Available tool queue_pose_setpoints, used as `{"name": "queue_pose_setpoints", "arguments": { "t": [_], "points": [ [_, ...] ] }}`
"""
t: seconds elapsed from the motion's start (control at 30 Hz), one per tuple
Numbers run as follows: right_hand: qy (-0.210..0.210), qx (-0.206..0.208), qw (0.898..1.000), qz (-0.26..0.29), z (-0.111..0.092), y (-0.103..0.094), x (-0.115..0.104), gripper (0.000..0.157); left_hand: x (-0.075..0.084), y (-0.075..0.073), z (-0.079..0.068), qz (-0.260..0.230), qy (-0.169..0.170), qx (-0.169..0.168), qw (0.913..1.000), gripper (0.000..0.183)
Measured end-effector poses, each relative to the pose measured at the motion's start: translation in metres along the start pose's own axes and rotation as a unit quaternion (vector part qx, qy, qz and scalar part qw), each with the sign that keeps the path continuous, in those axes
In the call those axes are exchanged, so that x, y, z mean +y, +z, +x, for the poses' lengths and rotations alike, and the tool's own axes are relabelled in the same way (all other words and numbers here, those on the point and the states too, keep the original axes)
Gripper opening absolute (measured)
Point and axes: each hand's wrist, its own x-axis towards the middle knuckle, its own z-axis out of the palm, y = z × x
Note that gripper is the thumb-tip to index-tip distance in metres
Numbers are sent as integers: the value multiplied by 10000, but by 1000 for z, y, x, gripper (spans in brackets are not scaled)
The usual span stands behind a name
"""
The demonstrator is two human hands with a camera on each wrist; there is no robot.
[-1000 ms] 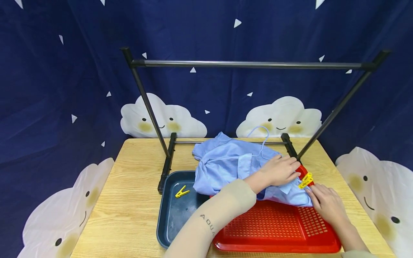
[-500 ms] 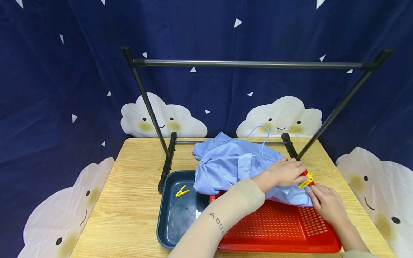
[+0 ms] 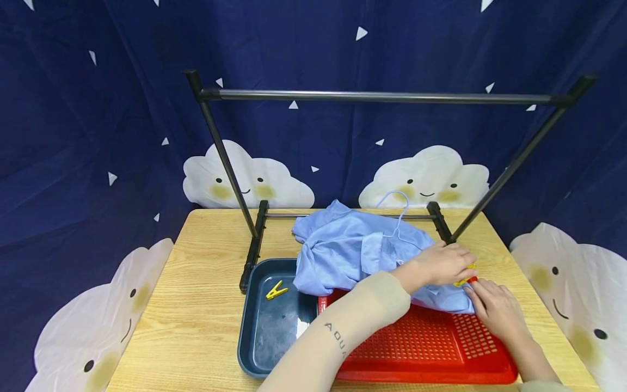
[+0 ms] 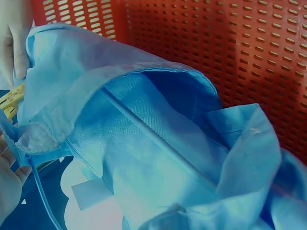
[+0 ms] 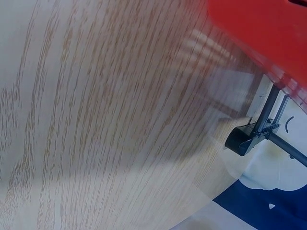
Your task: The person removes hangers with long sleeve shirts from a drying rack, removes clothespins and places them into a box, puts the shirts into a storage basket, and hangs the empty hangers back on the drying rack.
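A light blue shirt (image 3: 343, 250) lies in a heap over the back of the red perforated basket (image 3: 426, 375). From it rises the hook of a blue hanger (image 3: 405, 202); the hanger's bar (image 4: 158, 139) shows inside the open garment in the left wrist view. My left hand (image 3: 441, 264) reaches across the shirt and pinches a yellow clothespin (image 4: 12, 100) at its right end, largely covered by the fingers in the head view. My right hand (image 3: 497, 307) holds the shirt's right end by the basket's rim, thumb on the cloth.
A dark blue-grey tray (image 3: 242, 348) stands left of the basket, holding another yellow clothespin (image 3: 276, 291). Behind and above, a black rack (image 3: 382, 98) spans the wooden table (image 3: 196, 305). Its feet (image 3: 253, 253) flank the shirt.
My left hand has moved right along the shirt onto the yellow clothespin, covering most of it. The right hand has stayed in place at the shirt's end.
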Motion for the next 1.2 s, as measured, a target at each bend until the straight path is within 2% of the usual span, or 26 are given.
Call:
{"name": "queue_pose_setpoints", "arguments": {
  "t": [0.4,0.57,0.73,1.2],
  "points": [
    [55,-110,9999,-9,0,1,1,8,0,5,-2,-245,69,270,9993,27],
    [-3,-49,10000,24,1,1,2,9,0,7,-3,-184,72,464,9987,26],
    [-48,-7,10000,40,1,1,2,11,0,7,-4,-339,118,554,9978,24],
    [-51,15,10000,28,-1,-1,2,12,3,11,-6,-214,45,1119,9935,23]
  ]
}}
